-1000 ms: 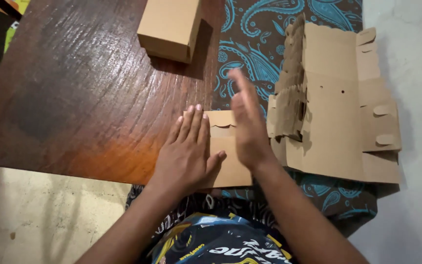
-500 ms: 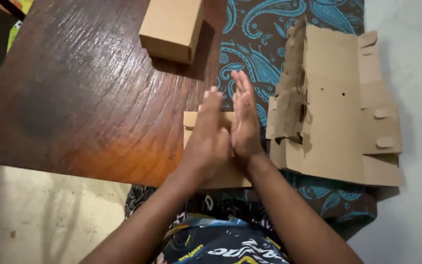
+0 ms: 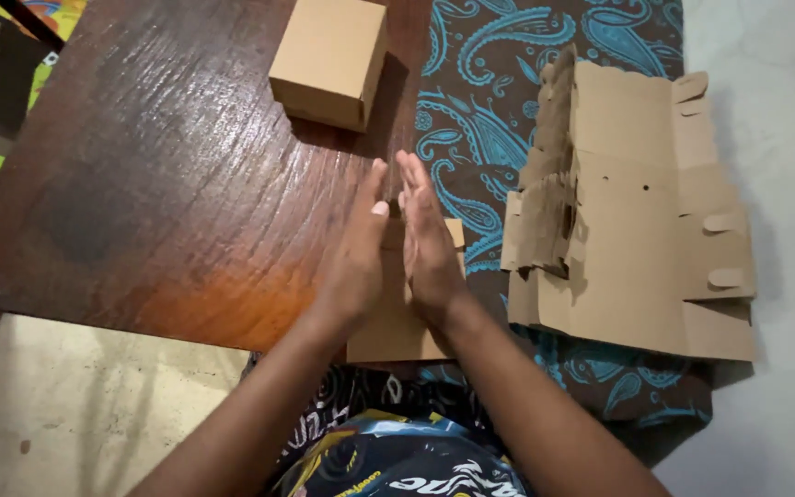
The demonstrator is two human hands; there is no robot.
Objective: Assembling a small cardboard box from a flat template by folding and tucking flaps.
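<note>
Dark wooden board point(image 3: 158, 193) laid over blue paisley cloth point(image 3: 471, 101), pale floor beyond. Small flat cardboard piece point(image 3: 393, 327), plain brown, lying at the board's near right corner, partly over the cloth edge, mostly hidden under the wrists. Left hand point(image 3: 356, 253) and right hand point(image 3: 425, 244) standing edge-down on that piece, palms facing, nearly touching, fingers straight and together, gripping nothing. Fingertips pointing away, past the piece's far edge. Closed brown box point(image 3: 328, 60) at the board's far edge, well apart from the hands. Stack of unfolded cardboard blanks point(image 3: 637, 221), tabbed and notched, just right of the board on the cloth.
</note>
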